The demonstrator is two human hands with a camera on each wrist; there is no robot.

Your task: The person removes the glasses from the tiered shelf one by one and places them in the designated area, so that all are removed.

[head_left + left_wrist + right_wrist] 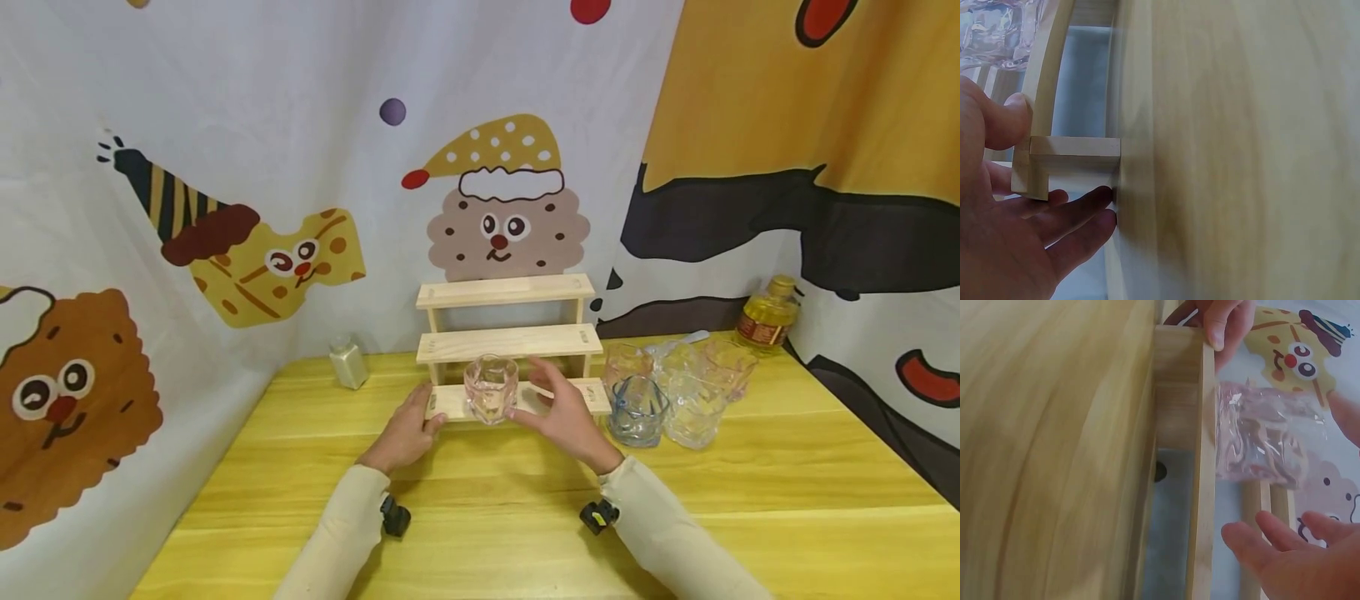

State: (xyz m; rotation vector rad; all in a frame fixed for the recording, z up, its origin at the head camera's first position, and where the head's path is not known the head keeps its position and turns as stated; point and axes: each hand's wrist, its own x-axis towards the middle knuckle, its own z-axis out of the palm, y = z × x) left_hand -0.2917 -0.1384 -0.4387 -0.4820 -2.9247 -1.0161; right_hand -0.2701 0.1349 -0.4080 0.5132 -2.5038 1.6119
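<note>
A pink-tinted clear glass (491, 389) with a wavy body stands on the lowest step of a three-step wooden rack (510, 340). My left hand (405, 432) grips the left end of that step, thumb against its front edge and the other fingers around the end, as the left wrist view shows. Just right of the glass is my right hand (558, 417), its thumb and fingers spread apart. In the right wrist view, a gap separates the fingers of this hand (1297, 556) from the glass (1263, 434).
Several clear and pink glasses (693, 408) cluster right of the rack, with a blue-tinted glass (637, 412) in front. An oil bottle (768, 317) stands behind them. Left of the rack is a small jar (347, 362) with pale contents. A printed curtain (360, 50) hangs behind the table (480, 533).
</note>
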